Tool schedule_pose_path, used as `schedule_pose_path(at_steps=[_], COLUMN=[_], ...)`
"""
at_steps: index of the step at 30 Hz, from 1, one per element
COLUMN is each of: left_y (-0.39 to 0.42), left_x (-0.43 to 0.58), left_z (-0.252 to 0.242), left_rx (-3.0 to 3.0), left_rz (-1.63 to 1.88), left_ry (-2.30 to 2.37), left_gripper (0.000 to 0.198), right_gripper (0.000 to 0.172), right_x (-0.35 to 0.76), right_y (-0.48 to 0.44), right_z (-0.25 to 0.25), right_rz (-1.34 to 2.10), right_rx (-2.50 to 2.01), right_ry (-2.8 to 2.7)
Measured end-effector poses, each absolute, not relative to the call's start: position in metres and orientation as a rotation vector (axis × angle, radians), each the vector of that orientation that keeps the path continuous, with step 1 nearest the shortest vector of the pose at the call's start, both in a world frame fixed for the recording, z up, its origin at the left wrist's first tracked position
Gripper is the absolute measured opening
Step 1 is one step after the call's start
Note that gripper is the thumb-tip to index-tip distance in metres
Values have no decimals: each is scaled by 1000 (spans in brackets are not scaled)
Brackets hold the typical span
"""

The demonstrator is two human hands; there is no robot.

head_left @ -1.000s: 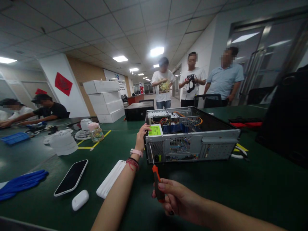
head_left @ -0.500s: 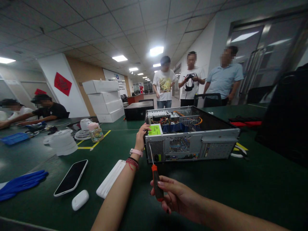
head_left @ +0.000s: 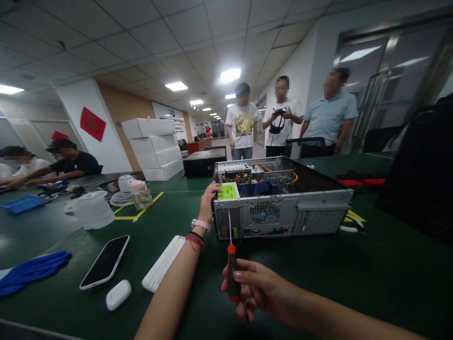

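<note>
An open desktop computer case (head_left: 283, 208) lies on its side on the green table, its rear panel facing me. My left hand (head_left: 208, 200) rests on the case's top left corner, fingers curled over the edge beside a green-labelled part (head_left: 228, 191). My right hand (head_left: 255, 288) is closed round the red-and-black handle of a screwdriver (head_left: 232, 264). The shaft points up at the rear panel's left side; I cannot tell whether the tip touches it.
A phone (head_left: 105, 261), a white earbud case (head_left: 118, 294) and a white flat pack (head_left: 163, 262) lie at the left. Blue gloves (head_left: 31, 270), white fan parts (head_left: 92, 210) and stacked white boxes (head_left: 155, 147) are further left. Three people (head_left: 283, 118) stand beyond the case; others sit at far left.
My right hand has shifted the screwdriver a little to the right and stood it more upright. The left hand stays on the case.
</note>
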State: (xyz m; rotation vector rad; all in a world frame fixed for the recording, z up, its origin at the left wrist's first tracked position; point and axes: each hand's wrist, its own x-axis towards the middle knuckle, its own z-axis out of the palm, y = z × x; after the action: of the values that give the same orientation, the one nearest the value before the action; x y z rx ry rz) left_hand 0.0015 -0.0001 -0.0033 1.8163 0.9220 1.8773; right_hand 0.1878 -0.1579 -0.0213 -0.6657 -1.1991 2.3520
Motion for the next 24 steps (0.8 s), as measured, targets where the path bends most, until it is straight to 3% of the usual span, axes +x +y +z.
schedule_pose_path(at_steps=[24], left_y=[-2], left_x=[3], left_z=[-2], left_rx=[1809], left_rz=[1878], left_ry=[929], left_gripper=[27], right_gripper=[34], right_x=[190], right_y=[-161], right_z=[-11], right_rz=[2214], right_rx=[-693], right_ry=[-1235])
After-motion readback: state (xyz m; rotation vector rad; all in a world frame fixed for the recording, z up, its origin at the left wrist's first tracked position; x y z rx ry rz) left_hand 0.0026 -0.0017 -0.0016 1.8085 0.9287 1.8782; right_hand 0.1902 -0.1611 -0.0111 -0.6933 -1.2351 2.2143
